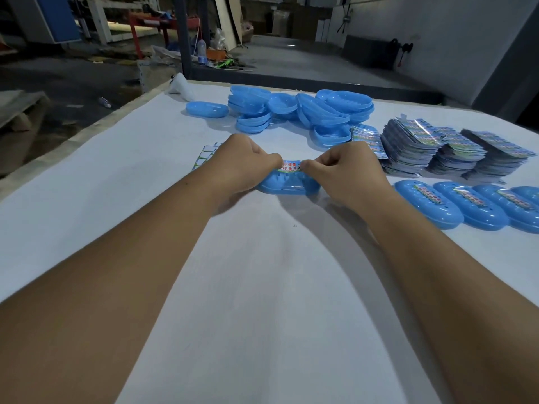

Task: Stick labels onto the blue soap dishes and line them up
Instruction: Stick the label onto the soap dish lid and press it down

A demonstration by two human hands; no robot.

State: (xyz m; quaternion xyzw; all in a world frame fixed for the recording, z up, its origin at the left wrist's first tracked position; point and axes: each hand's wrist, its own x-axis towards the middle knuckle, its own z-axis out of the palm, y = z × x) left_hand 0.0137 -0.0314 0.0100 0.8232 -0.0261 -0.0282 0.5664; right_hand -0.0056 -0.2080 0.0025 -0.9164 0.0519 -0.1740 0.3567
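A blue soap dish (287, 186) lies on the white table (262, 272) in front of me. A printed label (289, 166) with red characters stretches above its top. My left hand (239, 167) pinches the label's left end and my right hand (347, 170) pinches its right end; both hands also rest against the dish. To the right, a row of labelled blue dishes (466, 205) stands side by side. A heap of unlabelled blue dishes (297, 109) lies at the back of the table.
Stacks of printed label sheets (437, 147) sit at the right, behind the row. Used backing sheets (207, 154) lie behind my left hand. A single blue dish (206, 109) and a white bag (182, 86) sit at the far left. The table's left edge drops to the workshop floor.
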